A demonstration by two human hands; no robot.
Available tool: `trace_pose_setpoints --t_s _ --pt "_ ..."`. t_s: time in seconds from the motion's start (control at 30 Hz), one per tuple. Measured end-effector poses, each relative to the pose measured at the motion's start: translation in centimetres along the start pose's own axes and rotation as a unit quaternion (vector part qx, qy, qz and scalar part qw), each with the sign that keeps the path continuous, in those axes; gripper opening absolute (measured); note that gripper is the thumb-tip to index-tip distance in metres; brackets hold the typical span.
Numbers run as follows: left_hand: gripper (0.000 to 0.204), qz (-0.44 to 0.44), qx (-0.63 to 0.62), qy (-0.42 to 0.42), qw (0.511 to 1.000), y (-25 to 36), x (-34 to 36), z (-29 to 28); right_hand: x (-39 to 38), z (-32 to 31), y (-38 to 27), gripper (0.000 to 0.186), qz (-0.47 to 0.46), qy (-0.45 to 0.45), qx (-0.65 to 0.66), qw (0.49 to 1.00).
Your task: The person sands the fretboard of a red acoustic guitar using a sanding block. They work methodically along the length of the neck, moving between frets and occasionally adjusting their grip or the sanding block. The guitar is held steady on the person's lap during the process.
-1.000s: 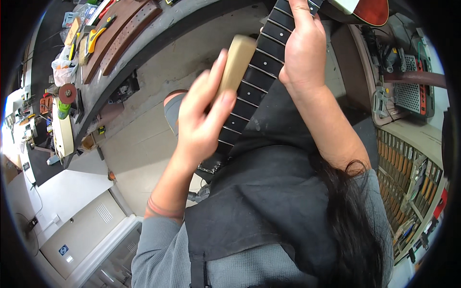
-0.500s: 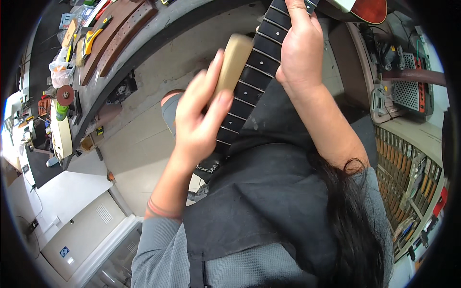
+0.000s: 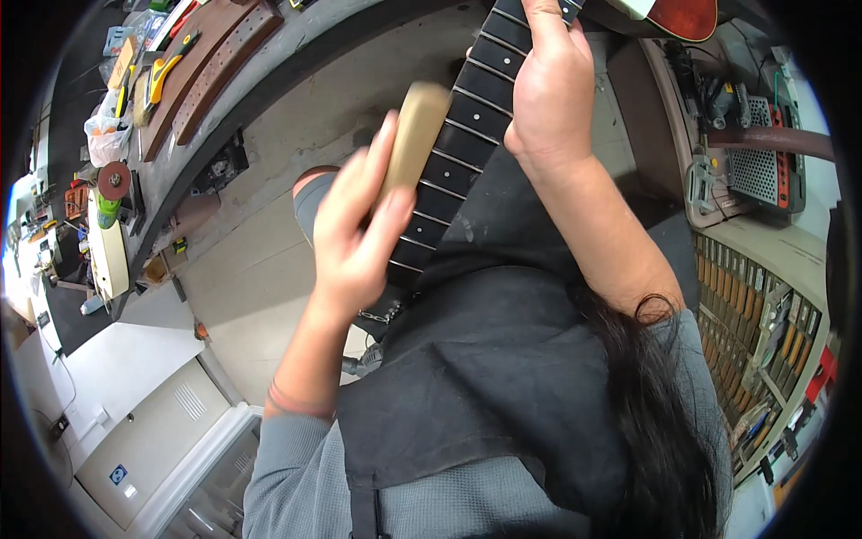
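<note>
Slanting from the top of the view down to my lap is a guitar neck with a black fretboard [image 3: 465,135], metal frets and pale dot inlays. My left hand [image 3: 355,225] is closed around a tan, wood-like block [image 3: 415,135] with rounded edges. That block lies lengthwise along the neck's left edge; whether it touches the edge I cannot tell. My right hand [image 3: 555,99] grips the neck higher up from its right side, the thumb over the fretboard. The left fingers are slightly blurred.
A dark bench [image 3: 202,162] curves along the left with brown wooden pieces [image 3: 211,72], a yellow-handled tool [image 3: 166,76] and a green grinder [image 3: 109,193]. A red glossy rounded body [image 3: 687,16] sits at top right. At the right, a rack [image 3: 745,314] holds several hand tools.
My left hand and the block have slid a little toward me along the neck's edge. The whole view has shifted slightly; my right hand keeps its grip on the neck.
</note>
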State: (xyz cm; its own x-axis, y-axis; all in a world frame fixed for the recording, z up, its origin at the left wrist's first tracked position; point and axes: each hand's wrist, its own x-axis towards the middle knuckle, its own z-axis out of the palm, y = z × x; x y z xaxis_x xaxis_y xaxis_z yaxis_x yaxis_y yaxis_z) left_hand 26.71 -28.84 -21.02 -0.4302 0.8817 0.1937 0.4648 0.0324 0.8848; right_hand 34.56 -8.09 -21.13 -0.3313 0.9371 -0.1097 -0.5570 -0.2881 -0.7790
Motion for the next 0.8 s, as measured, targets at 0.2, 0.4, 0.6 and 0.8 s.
trace_pose_setpoints --t_s 0.2,0.4,0.6,0.8 --pt "0.057 -0.005 -0.013 0.014 1.0 0.3 1.1 0.7 0.4 -0.1 0.6 0.031 0.002 0.006 0.003 1.0" --pt "0.057 -0.002 -0.053 0.018 0.998 1.7 6.7 2.2 -0.1 -0.1 -0.2 0.031 0.01 -0.025 0.014 1.0" --pt "0.061 0.045 0.054 -0.014 0.997 -0.4 -1.9 -0.9 0.0 -1.0 0.5 0.03 0.0 -0.086 0.02 0.996" --pt "0.058 0.038 -0.082 0.034 0.995 1.3 8.7 2.7 -0.9 1.8 -1.6 0.031 0.038 0.028 -0.017 0.999"
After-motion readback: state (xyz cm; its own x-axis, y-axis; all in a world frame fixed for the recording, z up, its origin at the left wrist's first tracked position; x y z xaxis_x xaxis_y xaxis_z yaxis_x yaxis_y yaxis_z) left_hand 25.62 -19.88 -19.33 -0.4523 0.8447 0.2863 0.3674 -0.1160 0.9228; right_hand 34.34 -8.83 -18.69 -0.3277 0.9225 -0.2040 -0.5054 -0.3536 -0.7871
